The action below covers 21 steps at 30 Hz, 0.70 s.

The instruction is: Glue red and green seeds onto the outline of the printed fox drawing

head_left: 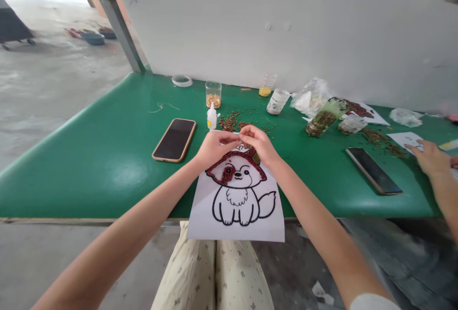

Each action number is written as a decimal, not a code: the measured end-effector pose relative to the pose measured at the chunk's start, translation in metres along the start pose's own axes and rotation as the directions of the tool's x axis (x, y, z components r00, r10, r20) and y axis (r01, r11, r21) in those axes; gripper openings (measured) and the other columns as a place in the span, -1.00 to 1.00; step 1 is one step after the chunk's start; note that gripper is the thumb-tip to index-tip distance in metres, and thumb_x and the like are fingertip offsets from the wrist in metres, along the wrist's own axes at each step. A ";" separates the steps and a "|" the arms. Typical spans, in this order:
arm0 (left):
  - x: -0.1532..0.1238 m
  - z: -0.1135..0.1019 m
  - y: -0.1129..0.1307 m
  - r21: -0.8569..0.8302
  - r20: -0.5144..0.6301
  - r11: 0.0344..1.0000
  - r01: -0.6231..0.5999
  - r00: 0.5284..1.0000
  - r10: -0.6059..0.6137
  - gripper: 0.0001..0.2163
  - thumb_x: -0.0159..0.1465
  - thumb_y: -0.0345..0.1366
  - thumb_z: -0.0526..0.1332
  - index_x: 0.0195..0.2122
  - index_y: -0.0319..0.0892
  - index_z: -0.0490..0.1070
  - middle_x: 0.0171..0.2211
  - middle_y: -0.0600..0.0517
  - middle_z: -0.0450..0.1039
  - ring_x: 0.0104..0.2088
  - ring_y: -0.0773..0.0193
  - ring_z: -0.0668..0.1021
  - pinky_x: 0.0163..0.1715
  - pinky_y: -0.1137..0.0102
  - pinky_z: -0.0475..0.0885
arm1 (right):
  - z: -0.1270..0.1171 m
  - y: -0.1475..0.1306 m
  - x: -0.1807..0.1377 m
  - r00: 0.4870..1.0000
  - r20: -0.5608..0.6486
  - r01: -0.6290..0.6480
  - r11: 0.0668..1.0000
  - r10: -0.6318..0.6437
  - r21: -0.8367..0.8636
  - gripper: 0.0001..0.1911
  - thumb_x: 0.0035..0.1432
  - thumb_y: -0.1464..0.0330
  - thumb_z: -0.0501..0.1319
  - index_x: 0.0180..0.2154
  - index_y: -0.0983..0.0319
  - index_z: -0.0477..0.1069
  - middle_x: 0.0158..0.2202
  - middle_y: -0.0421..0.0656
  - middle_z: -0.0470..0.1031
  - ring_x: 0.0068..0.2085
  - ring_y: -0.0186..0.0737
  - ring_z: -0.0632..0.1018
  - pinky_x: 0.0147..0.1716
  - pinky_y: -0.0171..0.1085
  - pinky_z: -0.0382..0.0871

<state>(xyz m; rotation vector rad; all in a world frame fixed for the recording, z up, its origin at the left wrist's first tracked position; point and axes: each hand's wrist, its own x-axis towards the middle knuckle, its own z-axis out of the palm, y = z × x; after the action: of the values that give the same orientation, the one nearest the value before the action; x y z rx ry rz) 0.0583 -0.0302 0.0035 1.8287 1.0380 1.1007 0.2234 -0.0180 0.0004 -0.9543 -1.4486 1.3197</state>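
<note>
A white sheet with a black-outlined cartoon dog (pixel 236 200) lies on the green table (pixel 107 157), its lower part hanging over the front edge. Dark red beans fill the dog's hat and one eye patch. My left hand (pixel 213 147) and my right hand (pixel 258 142) meet over the top of the sheet, both with fingertips pinched together. What they pinch is too small to make out. A loose pile of red beans (pixel 234 120) lies just beyond my hands, beside a small white glue bottle (pixel 212 117).
A phone in a tan case (pixel 174 139) lies left of the sheet, a second dark phone (pixel 374 170) to the right. Cups of grain (pixel 213 94), jars and bags stand along the white wall. Another person's hand (pixel 431 157) rests at the right edge.
</note>
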 end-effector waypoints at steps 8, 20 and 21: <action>0.001 -0.002 -0.001 -0.016 -0.044 1.000 0.021 0.999 -0.022 -0.84 0.16 -0.27 0.24 -0.35 -0.24 0.56 -0.37 -0.02 0.59 -0.38 0.31 0.55 -0.34 0.43 0.42 | 0.002 -0.001 0.000 1.000 0.008 0.018 1.000 -0.017 -0.020 -0.83 0.01 0.27 0.26 -0.41 0.18 0.31 -0.51 -0.31 0.28 -0.47 -0.37 0.29 -0.42 -0.31 0.18; -0.003 -0.002 0.001 0.274 -0.069 0.948 -0.161 0.980 0.186 -0.84 0.19 -0.33 0.16 -0.44 -0.22 0.51 -0.46 0.02 0.53 -0.45 0.37 0.48 -0.40 0.45 0.35 | 0.005 0.001 -0.002 0.998 0.062 -0.017 1.000 0.017 0.003 -0.82 0.03 0.23 0.25 -0.39 0.18 0.32 -0.52 -0.30 0.31 -0.46 -0.36 0.33 -0.40 -0.31 0.22; -0.003 -0.002 0.001 0.261 -0.077 0.952 -0.157 0.980 0.183 -0.85 0.18 -0.34 0.16 -0.45 -0.22 0.50 -0.47 0.03 0.53 -0.46 0.37 0.47 -0.40 0.46 0.35 | 0.005 0.001 -0.002 0.998 0.066 -0.020 1.000 0.020 0.001 -0.81 0.03 0.22 0.24 -0.39 0.18 0.32 -0.52 -0.30 0.32 -0.46 -0.36 0.34 -0.40 -0.31 0.22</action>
<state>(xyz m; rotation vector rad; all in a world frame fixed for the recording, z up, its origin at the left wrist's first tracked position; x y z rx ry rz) 0.0557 -0.0331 0.0036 2.1182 1.1398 1.2179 0.2190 -0.0208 -0.0010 -0.9336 -1.4915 1.3784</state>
